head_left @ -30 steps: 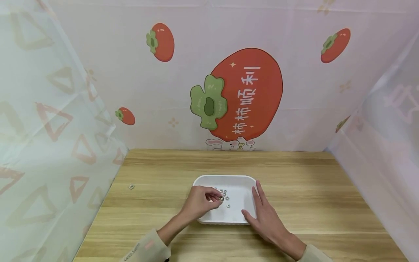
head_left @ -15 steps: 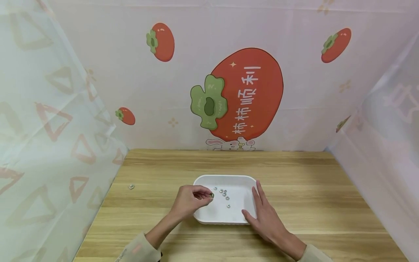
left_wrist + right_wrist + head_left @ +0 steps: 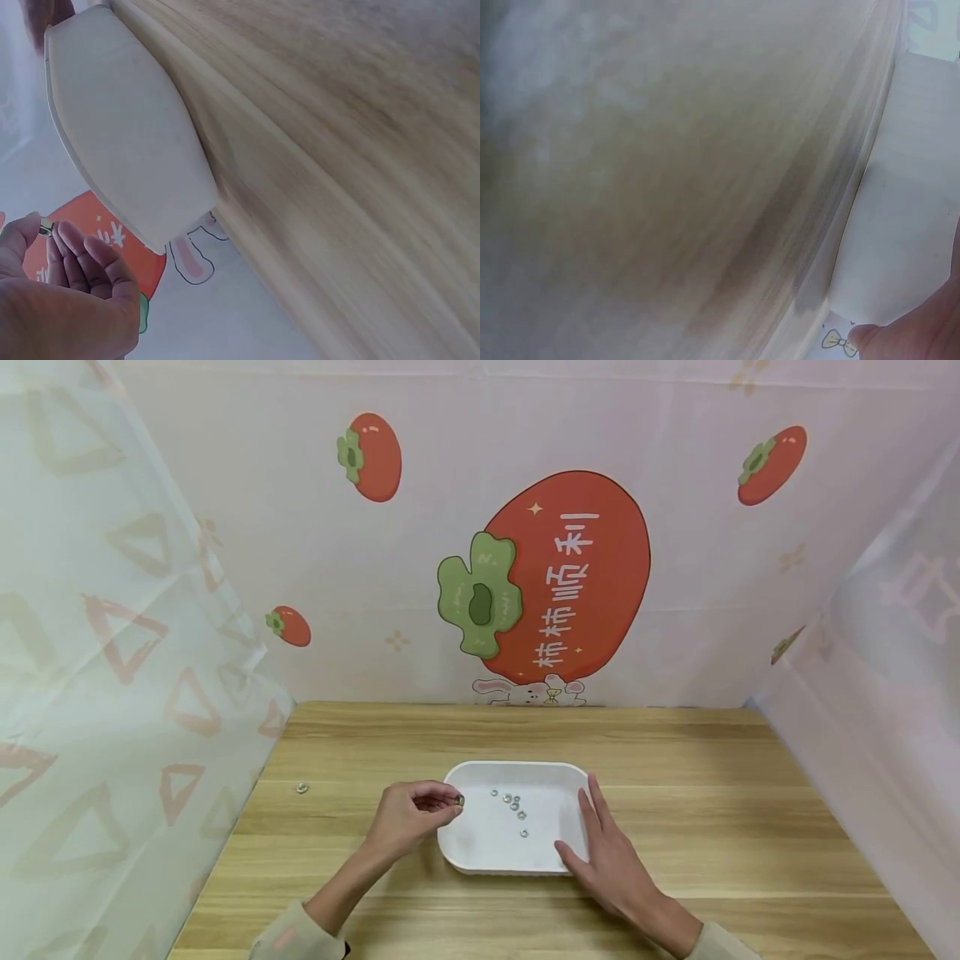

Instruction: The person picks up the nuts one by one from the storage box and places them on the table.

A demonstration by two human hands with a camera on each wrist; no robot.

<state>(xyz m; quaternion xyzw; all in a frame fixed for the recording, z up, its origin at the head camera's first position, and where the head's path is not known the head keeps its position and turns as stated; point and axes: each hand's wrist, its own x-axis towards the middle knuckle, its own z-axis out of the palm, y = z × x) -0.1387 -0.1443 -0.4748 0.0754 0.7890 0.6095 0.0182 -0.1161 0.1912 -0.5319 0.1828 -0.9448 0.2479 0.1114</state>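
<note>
Between thumb and fingertips, my left hand (image 3: 408,817) pinches a small metal nut (image 3: 460,800), held at the left rim of a white tray (image 3: 483,852). The left wrist view also shows the nut (image 3: 46,226) in the fingertips, raised beside the tray (image 3: 127,112). Several small metal nuts (image 3: 514,806) lie scattered on the tray floor. My right hand (image 3: 617,870) rests on the tray's right side with its fingers extended, the thumb over the inside. Only part of the right hand (image 3: 919,334) appears in the right wrist view, against the tray wall.
One more metal nut (image 3: 302,787) lies on the wooden table (image 3: 360,743), well to the left of the tray. White printed cloth (image 3: 420,552) stands behind the table and along both sides.
My left hand has moved left from over the middle of the tray to its left rim, carrying the pinched nut. My right hand has stayed in place.
</note>
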